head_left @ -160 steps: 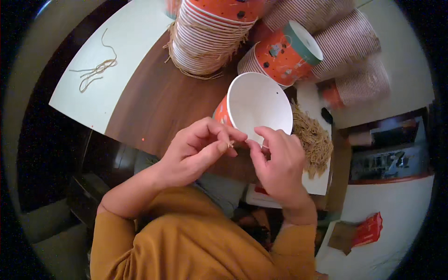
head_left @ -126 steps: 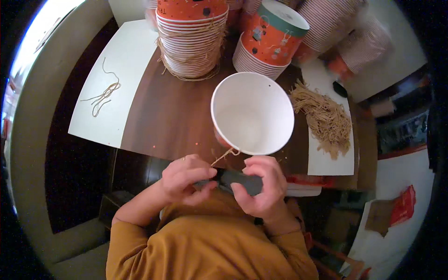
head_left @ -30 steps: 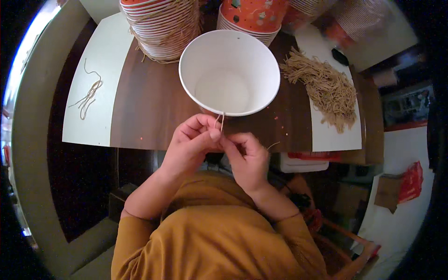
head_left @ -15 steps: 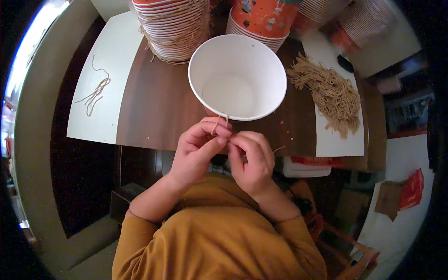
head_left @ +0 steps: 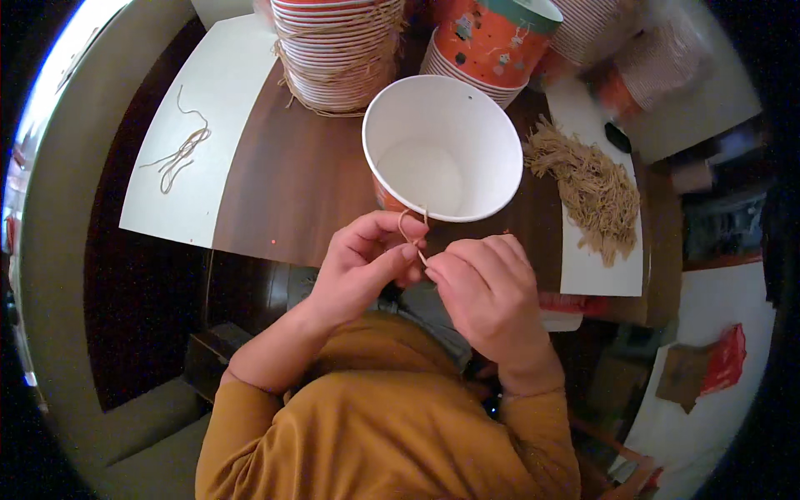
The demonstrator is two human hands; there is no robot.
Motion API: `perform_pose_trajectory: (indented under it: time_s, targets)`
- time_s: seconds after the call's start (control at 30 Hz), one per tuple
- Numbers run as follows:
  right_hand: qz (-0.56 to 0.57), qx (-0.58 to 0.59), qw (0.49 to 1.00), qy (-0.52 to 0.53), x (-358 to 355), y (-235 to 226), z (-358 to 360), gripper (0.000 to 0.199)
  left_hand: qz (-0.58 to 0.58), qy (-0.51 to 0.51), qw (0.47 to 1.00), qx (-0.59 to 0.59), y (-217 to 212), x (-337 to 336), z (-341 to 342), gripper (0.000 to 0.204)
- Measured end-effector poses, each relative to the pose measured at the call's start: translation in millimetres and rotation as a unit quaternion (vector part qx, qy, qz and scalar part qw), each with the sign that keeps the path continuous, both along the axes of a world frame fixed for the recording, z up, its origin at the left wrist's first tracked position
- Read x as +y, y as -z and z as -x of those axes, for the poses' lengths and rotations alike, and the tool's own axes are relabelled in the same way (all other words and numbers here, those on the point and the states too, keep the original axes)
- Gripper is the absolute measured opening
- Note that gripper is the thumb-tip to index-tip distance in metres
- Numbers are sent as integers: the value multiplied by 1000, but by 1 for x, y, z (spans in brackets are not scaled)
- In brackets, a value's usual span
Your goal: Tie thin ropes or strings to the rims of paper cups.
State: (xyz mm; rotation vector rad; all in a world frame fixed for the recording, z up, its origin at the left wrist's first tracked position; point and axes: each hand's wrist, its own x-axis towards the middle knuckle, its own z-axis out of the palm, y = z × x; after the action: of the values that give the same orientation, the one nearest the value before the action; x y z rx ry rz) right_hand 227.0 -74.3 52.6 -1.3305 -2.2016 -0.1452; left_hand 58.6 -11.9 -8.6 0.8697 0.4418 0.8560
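Observation:
A thin tan paper cord (head_left: 403, 223) runs through the near rim of a white-lined paper bucket (head_left: 400, 179) with an orange outside. My left hand (head_left: 367, 258) pinches the cord between thumb and fingers just below the rim, where it makes a small loop. Close beside it, my right hand (head_left: 492, 296) is closed on the cord's end, and a short stretch of cord shows taut between the two hands. The bucket leans with its mouth toward me. Whether a knot sits under my left fingertips is hidden.
Behind the bucket rise a stack of nested buckets (head_left: 337, 62) draped with cords and an orange patterned bucket stack (head_left: 492, 50). A heap of tan cords (head_left: 596, 192) lies right on a white board. Several loose cords (head_left: 183, 150) lie on the left board (head_left: 167, 204).
My right hand has moved right and away from my left, drawing the cord out between them. The whole view has shifted slightly.

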Motion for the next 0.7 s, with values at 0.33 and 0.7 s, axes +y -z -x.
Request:
perform_pose_trajectory:
  time_s: [0.33,0.7]
  targets:
    - [-29,-96,989,-107,44,-33,4,10,51,-98,993,37,-10,0,0,6]
    - [131,-1,965,-229,97,-28,20,6,-406,-351,808,243,-3,8,17,16]
